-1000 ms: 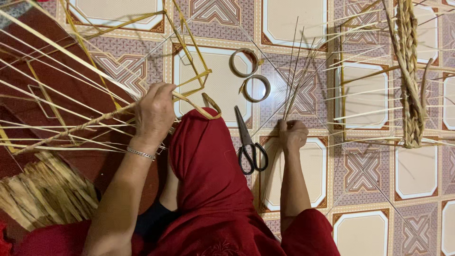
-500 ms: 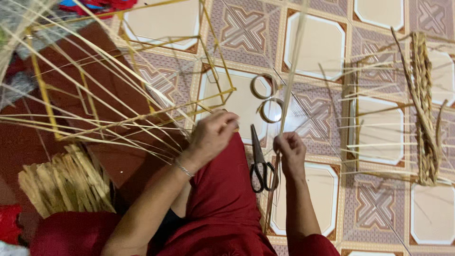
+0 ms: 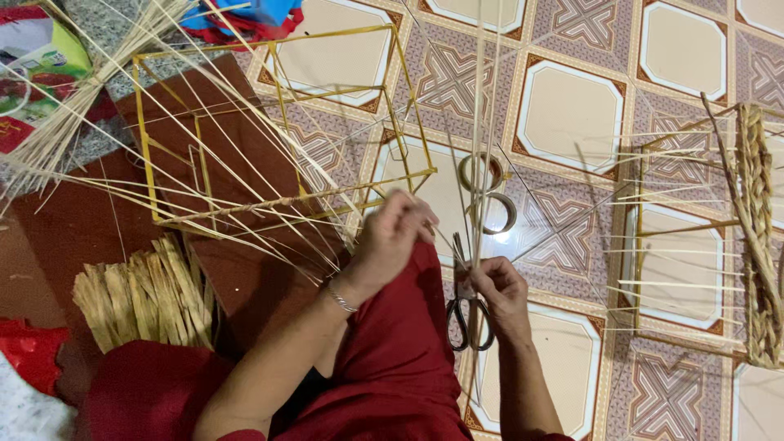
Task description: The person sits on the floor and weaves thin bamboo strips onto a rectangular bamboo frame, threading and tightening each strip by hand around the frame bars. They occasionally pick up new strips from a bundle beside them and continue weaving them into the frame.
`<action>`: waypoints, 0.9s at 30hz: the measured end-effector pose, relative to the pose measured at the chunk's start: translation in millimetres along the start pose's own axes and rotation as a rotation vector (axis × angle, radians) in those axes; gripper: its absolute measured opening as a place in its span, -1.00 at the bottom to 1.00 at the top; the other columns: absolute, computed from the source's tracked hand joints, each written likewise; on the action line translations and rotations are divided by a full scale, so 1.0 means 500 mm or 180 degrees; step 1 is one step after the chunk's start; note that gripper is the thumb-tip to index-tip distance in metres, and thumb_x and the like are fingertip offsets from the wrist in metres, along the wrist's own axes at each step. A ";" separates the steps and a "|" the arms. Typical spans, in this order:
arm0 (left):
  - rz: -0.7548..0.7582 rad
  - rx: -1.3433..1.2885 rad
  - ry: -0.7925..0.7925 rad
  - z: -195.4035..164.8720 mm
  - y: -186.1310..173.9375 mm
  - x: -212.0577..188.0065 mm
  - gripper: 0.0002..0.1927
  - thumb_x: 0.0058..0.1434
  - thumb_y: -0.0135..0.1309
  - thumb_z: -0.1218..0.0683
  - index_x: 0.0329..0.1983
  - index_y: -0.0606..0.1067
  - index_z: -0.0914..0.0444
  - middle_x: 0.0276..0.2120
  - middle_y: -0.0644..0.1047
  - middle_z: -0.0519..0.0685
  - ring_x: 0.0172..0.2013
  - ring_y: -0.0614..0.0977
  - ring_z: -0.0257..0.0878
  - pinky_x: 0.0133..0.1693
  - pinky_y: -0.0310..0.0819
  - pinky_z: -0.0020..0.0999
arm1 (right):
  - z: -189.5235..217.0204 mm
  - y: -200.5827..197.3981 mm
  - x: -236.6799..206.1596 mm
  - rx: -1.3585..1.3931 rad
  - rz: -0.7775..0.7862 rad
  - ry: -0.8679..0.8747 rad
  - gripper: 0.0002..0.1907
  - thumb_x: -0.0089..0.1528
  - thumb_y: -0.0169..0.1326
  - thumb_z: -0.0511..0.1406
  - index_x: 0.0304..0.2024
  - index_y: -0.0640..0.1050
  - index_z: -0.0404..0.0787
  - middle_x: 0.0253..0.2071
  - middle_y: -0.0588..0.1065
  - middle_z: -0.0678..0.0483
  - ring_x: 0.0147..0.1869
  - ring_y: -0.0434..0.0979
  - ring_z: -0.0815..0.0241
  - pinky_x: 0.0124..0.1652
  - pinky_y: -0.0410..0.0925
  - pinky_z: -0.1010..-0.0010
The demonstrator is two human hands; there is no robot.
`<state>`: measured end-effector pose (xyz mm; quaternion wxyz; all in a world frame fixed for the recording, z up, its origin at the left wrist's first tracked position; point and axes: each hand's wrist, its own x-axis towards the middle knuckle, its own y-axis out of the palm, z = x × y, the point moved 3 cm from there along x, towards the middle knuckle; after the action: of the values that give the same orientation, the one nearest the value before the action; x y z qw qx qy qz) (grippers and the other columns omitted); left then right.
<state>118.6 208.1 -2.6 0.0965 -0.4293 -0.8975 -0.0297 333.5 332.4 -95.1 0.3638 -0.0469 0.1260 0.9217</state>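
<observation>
Pale straw strips in my fingers. Yellow wire frame. Black-handled scissors. My trousers deep red. Floor tiles cream octagons, brown-bordered, grey-purple star lattice between.

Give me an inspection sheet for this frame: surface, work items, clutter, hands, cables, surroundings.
Surface: patterned tile floor.
Work items: yellow wire frame strung with straw strands; long straws standing up from the right hand.
Clutter: scissors, two tape rolls, cut straw bundle, tied straw sheaf.
Hands: left hand at the frame's near edge; right hand gripping the long straws.
Cables: nothing seen.
Surroundings: second frame with braided edge, red cloth.
</observation>
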 end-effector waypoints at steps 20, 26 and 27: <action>-0.1421 0.0351 0.1319 -0.225 -0.255 -0.026 -0.86 0.73 -0.22 0.13 0.12 0.24 0.32 -0.39 0.50 0.11 -0.48 0.61 -0.22 -0.39 0.59 -0.40 | 0.053 0.063 0.059 -0.2710 -0.0304 -0.2058 -0.53 0.33 0.05 -0.40 0.30 0.40 -0.29 0.33 0.37 -0.25 0.38 0.38 -0.17 0.11 0.35 0.20; -0.1550 -0.0001 0.1229 -0.202 -0.286 -0.022 -0.82 0.70 -0.26 0.09 0.12 0.28 0.31 -0.39 0.56 0.11 -0.51 0.61 -0.27 -0.43 0.62 -0.48 | 0.057 0.208 0.035 -0.2251 0.0349 -0.2160 -0.75 0.31 0.14 -0.45 0.05 0.55 -0.25 -0.21 0.57 -0.05 -0.18 0.58 0.07 -0.18 0.41 0.36; -0.1573 -0.0037 0.1197 -0.196 -0.291 -0.022 -0.80 0.69 -0.28 0.08 0.13 0.30 0.31 -0.40 0.58 0.10 -0.53 0.61 -0.29 -0.45 0.63 -0.49 | 0.054 0.220 0.036 -0.2163 0.0291 -0.2117 -0.81 0.30 0.17 -0.46 -0.03 0.58 -0.25 -0.28 0.58 -0.04 -0.28 0.59 0.10 -0.26 0.41 0.40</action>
<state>27.1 94.8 95.7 0.2483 -0.1856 -0.9409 -0.1362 245.3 274.0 -50.5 0.3076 0.1400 -0.3039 0.8908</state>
